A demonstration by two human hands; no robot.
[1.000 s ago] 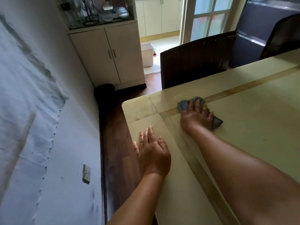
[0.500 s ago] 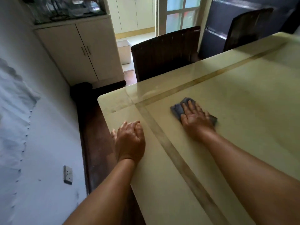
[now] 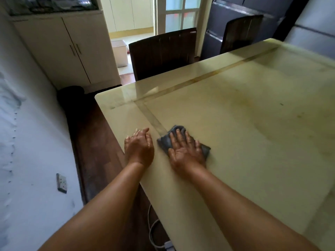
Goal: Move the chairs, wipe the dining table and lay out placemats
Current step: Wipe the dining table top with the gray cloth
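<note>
Wiping in progress: right hand (image 3: 186, 151) presses flat, fingers straight, on grey cloth (image 3: 165, 143) at lower centre of dining table (image 3: 253, 113), spreading pressure; left hand (image 3: 138, 147), relaxed, empty, braces table edge alongside.

This is a home — the dining corner of a lived-in flat. A large, glossy cream desk (image 3: 235, 105) with inlaid brown bands fills the right side, and two dark high-backed chairs (image 3: 163, 53) stand against its far edge. By the far left corner, a cream two-door cabinet (image 3: 72, 51) with slim handles stands against the wall, glassware dimly visible on the shelf above it. A doorway beyond it opens onto a tiled room with fitted cupboards and a white bin (image 3: 120, 52), beside a glazed door (image 3: 177, 13). Dark wood flooring (image 3: 94, 142) runs along the desk's left edge, under a white wall with a socket (image 3: 61, 183) — plainly domestic fittings.
</note>
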